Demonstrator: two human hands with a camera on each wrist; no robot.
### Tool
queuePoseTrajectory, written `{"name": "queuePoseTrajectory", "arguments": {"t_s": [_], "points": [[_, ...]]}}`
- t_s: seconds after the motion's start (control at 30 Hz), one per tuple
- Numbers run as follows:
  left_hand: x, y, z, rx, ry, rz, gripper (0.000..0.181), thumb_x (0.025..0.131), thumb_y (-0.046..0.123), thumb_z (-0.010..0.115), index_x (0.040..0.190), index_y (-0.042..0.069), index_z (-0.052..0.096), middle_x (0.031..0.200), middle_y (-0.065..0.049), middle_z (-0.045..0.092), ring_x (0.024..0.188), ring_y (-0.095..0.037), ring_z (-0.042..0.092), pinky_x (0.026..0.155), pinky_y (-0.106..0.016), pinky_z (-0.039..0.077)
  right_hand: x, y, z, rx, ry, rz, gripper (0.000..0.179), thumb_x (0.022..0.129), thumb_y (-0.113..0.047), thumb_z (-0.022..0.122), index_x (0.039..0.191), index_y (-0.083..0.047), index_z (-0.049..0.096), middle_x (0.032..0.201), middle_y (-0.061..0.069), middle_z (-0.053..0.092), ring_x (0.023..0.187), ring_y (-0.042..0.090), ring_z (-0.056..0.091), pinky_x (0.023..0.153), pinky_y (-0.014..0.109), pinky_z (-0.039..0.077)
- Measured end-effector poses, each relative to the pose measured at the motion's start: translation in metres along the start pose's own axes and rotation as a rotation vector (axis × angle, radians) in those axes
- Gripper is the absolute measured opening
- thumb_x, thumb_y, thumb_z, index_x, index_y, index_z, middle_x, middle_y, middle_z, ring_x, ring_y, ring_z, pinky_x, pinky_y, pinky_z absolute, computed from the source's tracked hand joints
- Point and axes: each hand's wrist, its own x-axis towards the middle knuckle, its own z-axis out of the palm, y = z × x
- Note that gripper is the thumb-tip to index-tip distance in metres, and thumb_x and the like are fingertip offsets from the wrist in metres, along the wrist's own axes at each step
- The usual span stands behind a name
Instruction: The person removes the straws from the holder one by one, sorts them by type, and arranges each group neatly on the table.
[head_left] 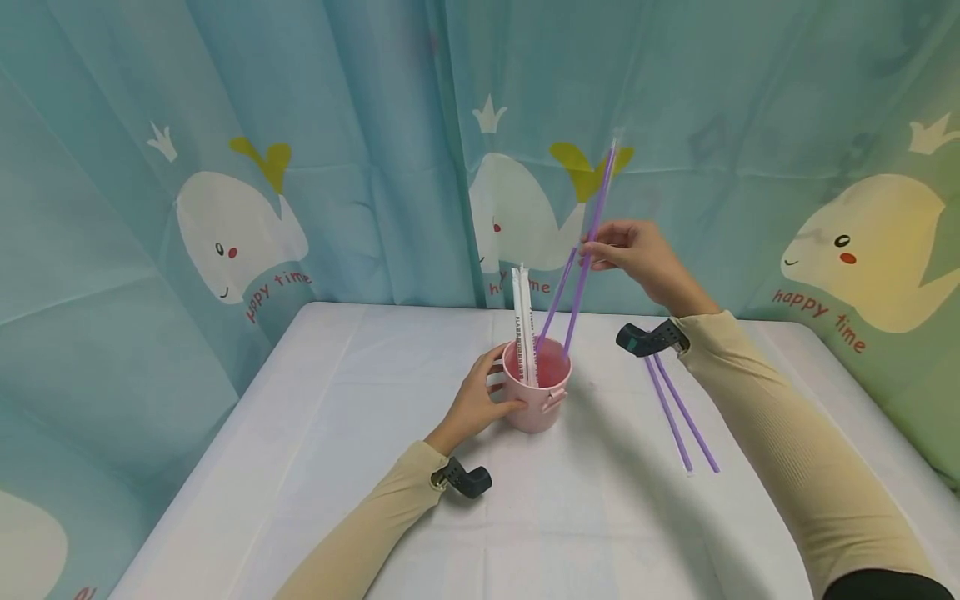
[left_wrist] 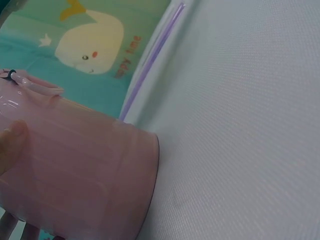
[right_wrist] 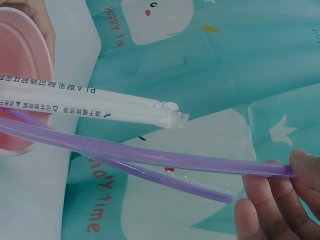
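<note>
My left hand (head_left: pixel 474 404) grips the side of a pink bucket (head_left: pixel 531 412) upright on the table, thumb across its front. Between thumb and fingers, my right hand (head_left: pixel 633 254) pinches a purple straw (head_left: pixel 602 196) in a clear sleeve, above and right of the bucket. This straw slants down, its lower end at the bucket's right rim. Another purple straw (head_left: pixel 557 292) leans in the bucket, its top close to the right fingers. Two straws in white printed paper (head_left: pixel 523 325) stand in it too; the right wrist view shows their wrapped ends (right_wrist: pixel 165 115).
Two more purple straws (head_left: pixel 686 413) lie on the white-covered table (head_left: pixel 337 467), right of the bucket and beneath the right forearm. A teal curtain (head_left: pixel 390 167) with whale prints hangs behind the table. Each wrist wears a dark camera (head_left: pixel 469 481).
</note>
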Motion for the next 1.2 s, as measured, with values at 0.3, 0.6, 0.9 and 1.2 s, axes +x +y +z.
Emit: {"name": "queuePoseTrajectory", "arguments": {"t_s": [0.3, 0.6, 0.9, 1.2], "points": [[0.001, -0.001, 0.001, 0.003, -0.012, 0.001, 0.087, 0.075, 0.011, 0.078, 0.146, 0.014, 0.029, 0.144, -0.011, 0.038, 0.127, -0.030, 0.047, 0.101, -0.042, 0.049, -0.004, -0.003, -0.008, -0.022, -0.003, 0.002, 0.015, 0.088, -0.010, 0.064, 0.097, 0.002, 0.065, 0.079, -0.010, 0.069, 0.075, 0.004, 0.067, 0.070, 0.016, 0.058], [0.001, -0.001, 0.001, 0.000, -0.011, 0.006, 0.087, 0.075, 0.010, 0.078, 0.146, 0.013, 0.029, 0.143, -0.011, 0.038, 0.126, -0.031, 0.047, 0.101, -0.042, 0.049, -0.010, -0.005, -0.026, -0.072, 0.005, 0.008, 0.018, 0.087, -0.014, 0.066, 0.098, 0.000, 0.065, 0.081, -0.010, 0.070, 0.076, 0.003, 0.068, 0.071, 0.016, 0.058], [0.001, 0.000, 0.002, 0.002, -0.009, -0.001, 0.087, 0.075, 0.009, 0.078, 0.146, 0.015, 0.029, 0.143, -0.010, 0.039, 0.127, -0.029, 0.046, 0.102, -0.043, 0.048, -0.020, 0.002, -0.038, -0.148, -0.005, 0.022, 0.021, 0.088, -0.015, 0.064, 0.100, 0.002, 0.066, 0.079, -0.012, 0.071, 0.076, 0.002, 0.068, 0.070, 0.015, 0.057], [0.003, 0.002, 0.003, 0.007, -0.007, -0.005, 0.087, 0.074, 0.008, 0.078, 0.146, 0.016, 0.030, 0.143, -0.010, 0.039, 0.127, -0.029, 0.046, 0.102, -0.044, 0.048, -0.035, 0.024, -0.046, -0.238, -0.045, 0.109, 0.033, 0.089, -0.017, 0.064, 0.109, 0.010, 0.060, 0.084, -0.011, 0.072, 0.076, 0.001, 0.067, 0.071, 0.015, 0.057]]}}
